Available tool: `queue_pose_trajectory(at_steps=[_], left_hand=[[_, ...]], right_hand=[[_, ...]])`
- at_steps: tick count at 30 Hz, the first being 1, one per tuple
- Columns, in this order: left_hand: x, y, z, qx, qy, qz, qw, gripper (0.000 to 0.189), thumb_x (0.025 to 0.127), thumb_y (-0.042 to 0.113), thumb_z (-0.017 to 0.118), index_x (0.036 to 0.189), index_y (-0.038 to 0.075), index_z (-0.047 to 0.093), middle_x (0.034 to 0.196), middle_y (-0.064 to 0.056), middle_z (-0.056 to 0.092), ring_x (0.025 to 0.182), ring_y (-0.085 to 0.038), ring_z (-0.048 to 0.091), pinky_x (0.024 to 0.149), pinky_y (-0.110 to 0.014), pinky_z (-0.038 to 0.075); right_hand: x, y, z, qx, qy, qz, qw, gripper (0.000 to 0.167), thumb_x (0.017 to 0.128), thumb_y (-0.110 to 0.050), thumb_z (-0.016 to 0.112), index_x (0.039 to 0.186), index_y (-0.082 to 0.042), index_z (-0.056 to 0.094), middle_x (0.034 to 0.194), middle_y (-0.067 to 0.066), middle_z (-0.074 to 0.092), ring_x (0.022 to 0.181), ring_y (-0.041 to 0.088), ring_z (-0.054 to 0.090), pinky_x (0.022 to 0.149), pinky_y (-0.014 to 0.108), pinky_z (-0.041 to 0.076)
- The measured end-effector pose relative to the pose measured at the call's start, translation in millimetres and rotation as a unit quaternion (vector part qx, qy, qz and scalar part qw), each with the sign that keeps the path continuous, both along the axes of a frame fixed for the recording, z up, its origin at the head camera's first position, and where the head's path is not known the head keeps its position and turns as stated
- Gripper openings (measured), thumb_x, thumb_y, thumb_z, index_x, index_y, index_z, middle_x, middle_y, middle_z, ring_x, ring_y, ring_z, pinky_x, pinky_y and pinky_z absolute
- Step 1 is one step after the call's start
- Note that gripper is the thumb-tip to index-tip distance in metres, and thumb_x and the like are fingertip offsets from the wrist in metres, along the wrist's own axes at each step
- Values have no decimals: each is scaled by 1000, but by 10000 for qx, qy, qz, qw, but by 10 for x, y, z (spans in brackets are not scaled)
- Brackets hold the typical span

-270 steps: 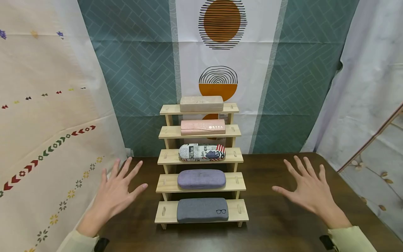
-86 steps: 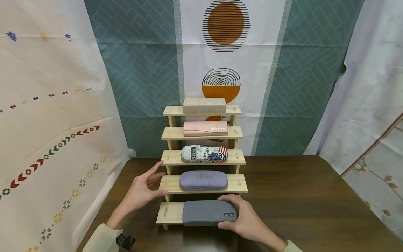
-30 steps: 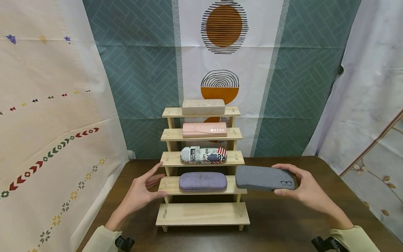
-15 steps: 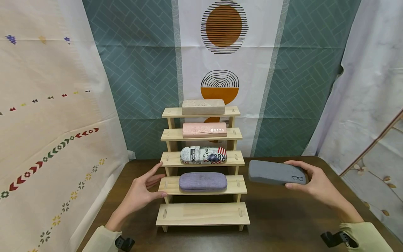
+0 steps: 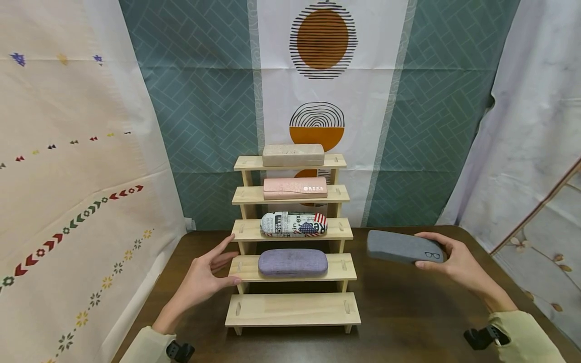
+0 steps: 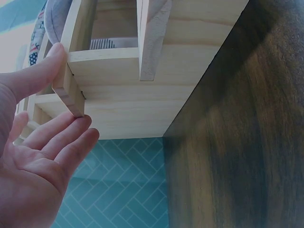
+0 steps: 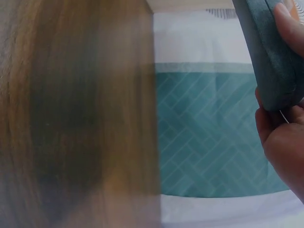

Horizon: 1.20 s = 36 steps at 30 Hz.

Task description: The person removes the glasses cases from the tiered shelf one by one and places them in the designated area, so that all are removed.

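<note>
My right hand (image 5: 463, 267) grips the grey glasses case (image 5: 395, 246) by its right end, thumb in front and fingers behind. The case, printed with a small pair of glasses, hangs in the air to the right of the wooden tiered stand (image 5: 290, 308); the right wrist view has it at the upper right. At the stand's left side, my left hand (image 5: 199, 280) holds the end of the second step from the bottom. In the left wrist view the thumb (image 6: 47, 64) lies on one face of that board and the fingertips (image 6: 81, 122) meet its other edge.
A purple case (image 5: 292, 262), a newsprint-patterned case (image 5: 294, 224), a pink case (image 5: 295, 188) and a beige case (image 5: 293, 155) rest on the upper steps. The stand is on a dark wooden table (image 5: 408, 312), with patterned cloths hanging behind and at both sides.
Since the earlier frames, my right hand has lifted the grey case off the bottom step and carried it up and right. My left hand has come to the stand and stayed there.
</note>
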<state>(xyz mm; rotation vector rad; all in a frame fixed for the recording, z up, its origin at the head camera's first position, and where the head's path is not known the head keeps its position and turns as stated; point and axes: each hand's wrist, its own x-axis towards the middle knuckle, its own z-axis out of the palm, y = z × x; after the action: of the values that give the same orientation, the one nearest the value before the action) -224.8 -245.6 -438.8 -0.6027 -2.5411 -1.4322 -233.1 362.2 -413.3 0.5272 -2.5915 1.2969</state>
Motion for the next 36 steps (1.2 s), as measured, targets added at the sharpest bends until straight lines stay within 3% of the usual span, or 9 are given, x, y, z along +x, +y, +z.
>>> queue_pose_trajectory(at_steps=[13,20,29,36], left_hand=[[3,0,6,117,-71,-62,9999,108,76,13,97,165,29,39,136,-21,67,128,-36,64,104,-48,53],[1,0,-4,174,-76,-85,9998,108,75,11,97,165,29,40,135,-20,68,128,-37,63,104,-55,52],[7,3,-8,158,-133,-14,9998,107,75,10,97,164,30,41,135,-14,69,128,-35,64,104,-47,54],[13,0,8,158,-109,-26,9998,107,76,11,97,165,30,40,136,-17,68,129,-35,63,104,-51,53]], right_hand=[[-213,145,-217,-272,-332,147,9990,63,92,-9,83,147,2,54,121,13,64,94,13,65,74,25,56],[-344,220,-364,-288,-439,29,9986,63,90,-9,85,145,0,57,122,10,65,94,12,64,76,23,55],[-495,272,-501,-256,-704,131,9971,66,91,-11,85,148,3,54,129,21,60,98,15,62,78,25,55],[-622,302,-595,-272,-797,223,9962,65,91,-11,85,147,1,56,129,21,60,98,17,61,78,27,55]])
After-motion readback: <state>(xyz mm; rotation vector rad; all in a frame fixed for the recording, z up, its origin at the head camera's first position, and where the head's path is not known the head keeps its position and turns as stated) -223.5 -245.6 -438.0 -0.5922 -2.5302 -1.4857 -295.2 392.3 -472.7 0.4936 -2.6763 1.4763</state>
